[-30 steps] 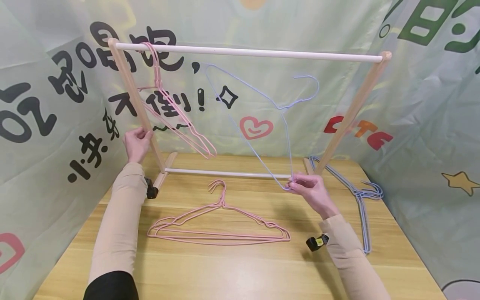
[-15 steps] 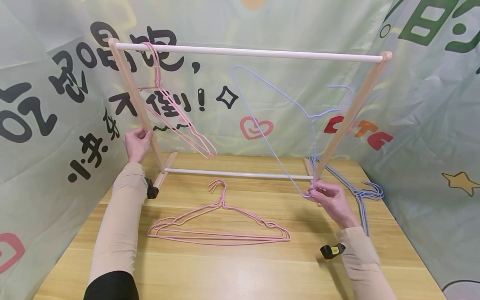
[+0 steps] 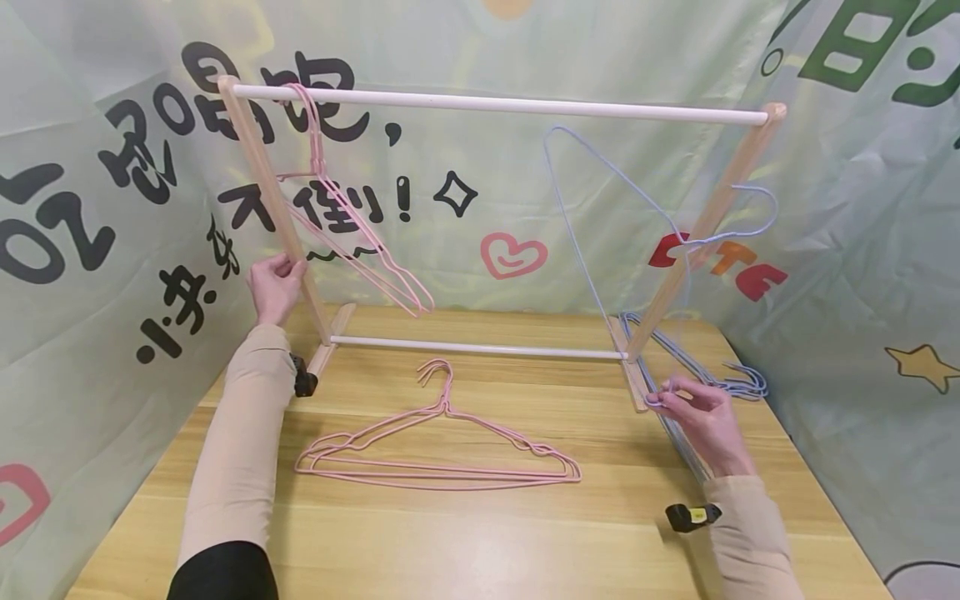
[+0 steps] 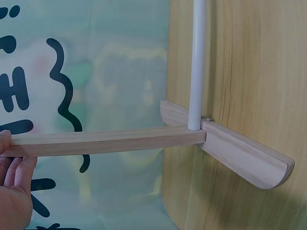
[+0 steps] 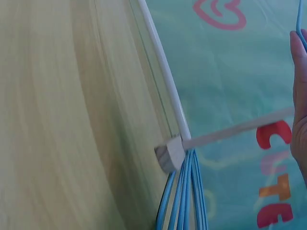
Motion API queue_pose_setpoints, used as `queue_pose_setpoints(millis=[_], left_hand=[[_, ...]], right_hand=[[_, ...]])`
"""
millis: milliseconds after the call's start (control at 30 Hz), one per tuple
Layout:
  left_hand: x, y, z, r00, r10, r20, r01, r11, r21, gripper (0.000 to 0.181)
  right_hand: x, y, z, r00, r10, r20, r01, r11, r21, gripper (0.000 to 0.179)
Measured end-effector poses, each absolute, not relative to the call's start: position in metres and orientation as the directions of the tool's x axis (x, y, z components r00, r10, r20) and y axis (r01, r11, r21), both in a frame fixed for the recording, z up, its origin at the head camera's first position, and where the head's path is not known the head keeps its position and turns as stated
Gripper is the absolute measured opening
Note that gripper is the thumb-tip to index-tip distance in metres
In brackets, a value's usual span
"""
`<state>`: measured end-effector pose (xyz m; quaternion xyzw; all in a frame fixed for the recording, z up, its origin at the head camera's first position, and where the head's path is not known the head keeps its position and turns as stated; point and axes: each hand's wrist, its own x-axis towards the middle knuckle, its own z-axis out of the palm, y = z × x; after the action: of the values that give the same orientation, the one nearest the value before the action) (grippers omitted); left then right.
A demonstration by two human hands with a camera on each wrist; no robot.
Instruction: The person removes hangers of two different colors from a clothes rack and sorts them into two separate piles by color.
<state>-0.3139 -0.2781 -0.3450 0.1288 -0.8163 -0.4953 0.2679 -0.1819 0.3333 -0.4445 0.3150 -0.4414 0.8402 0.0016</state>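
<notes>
My left hand (image 3: 273, 289) grips the left wooden post (image 3: 262, 167) of a small clothes rack. The left wrist view shows the thumb and fingers of that hand (image 4: 18, 196) on the post (image 4: 105, 141). At the right, my right hand (image 3: 705, 425) pinches a light blue wire clothes hanger (image 3: 703, 242) by one lower corner. The hanger stands tilted up from the fingers, its hook toward the right post, below and apart from the white top rail (image 3: 510, 106). In the right wrist view only an edge of the hand (image 5: 300, 105) shows.
Several pink hangers (image 3: 317, 158) hang at the rail's left end. More pink hangers (image 3: 446, 407) lie on the wooden table (image 3: 450, 550) in front. A blue hanger stack (image 3: 746, 385) lies at the right, partly behind the rack's right foot (image 3: 636, 387) and right hand.
My right hand has moved right and slightly toward me, carrying the blue hanger from mid-rack to the right post. The left hand stays on the left post.
</notes>
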Motion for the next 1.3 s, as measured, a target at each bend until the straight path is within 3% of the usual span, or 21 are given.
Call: queue_pose_setpoints(millis=[167,467,1067,1300], left_hand=[[-0.313,-0.278,-0.345,-0.830,-0.478,0.287,0.046,0.453,0.890,0.036],[-0.314,-0.279,-0.346,-0.827,-0.480,0.292,0.045,0.461,0.886,0.034],[-0.314,-0.278,-0.345,-0.826,-0.475,0.305,0.059,0.464,0.884,0.033],[-0.314,-0.278,-0.344,-0.819,-0.476,0.319,0.069,0.470,0.880,0.032]], right_hand=[[-0.176,0.346,-0.449,-0.793,-0.278,0.542,-0.293,-0.606,-0.739,0.044],[-0.168,0.368,-0.458,-0.718,-0.273,0.640,-0.260,-0.748,-0.611,0.040],[-0.136,0.389,-0.472,-0.817,-0.160,0.554,-0.220,-0.802,-0.556,0.042],[-0.128,0.394,-0.477,-0.816,-0.173,0.552,-0.189,-0.822,-0.537,0.045]])
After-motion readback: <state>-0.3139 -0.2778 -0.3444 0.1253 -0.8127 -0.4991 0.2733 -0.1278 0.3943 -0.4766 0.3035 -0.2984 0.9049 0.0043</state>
